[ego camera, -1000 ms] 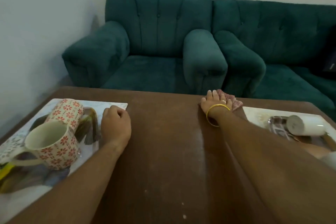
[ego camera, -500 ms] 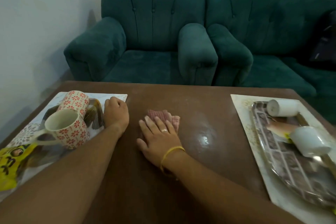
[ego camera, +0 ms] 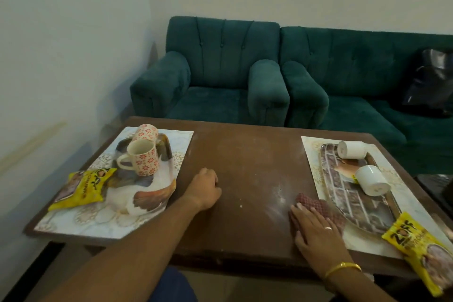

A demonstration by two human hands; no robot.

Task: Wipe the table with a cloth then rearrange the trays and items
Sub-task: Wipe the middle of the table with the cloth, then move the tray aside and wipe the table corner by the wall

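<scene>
My right hand [ego camera: 316,233] lies flat on a reddish checked cloth [ego camera: 316,206], pressing it onto the brown table [ego camera: 245,159] beside the right tray. My left hand [ego camera: 204,190] rests as a loose fist on the bare wood next to the left tray [ego camera: 147,201], which has a rooster print. On that tray lie two floral mugs [ego camera: 143,157] and a yellow snack packet [ego camera: 83,186]. The right patterned tray [ego camera: 348,194] holds two white cups [ego camera: 370,180] on their sides, and a second yellow packet [ego camera: 421,247] sits at its near end.
White placemats [ego camera: 181,145] lie under both trays. Dusty streaks [ego camera: 279,194] mark the table's middle. A green armchair [ego camera: 215,76] and green sofa [ego camera: 367,76] stand behind the table, with a dark bag [ego camera: 431,81] on the sofa. A wall runs along the left.
My right hand dragged the cloth from the far edge to the table's middle, then toward the near right beside the right tray. The view pulled back. My left hand stayed by the left tray.
</scene>
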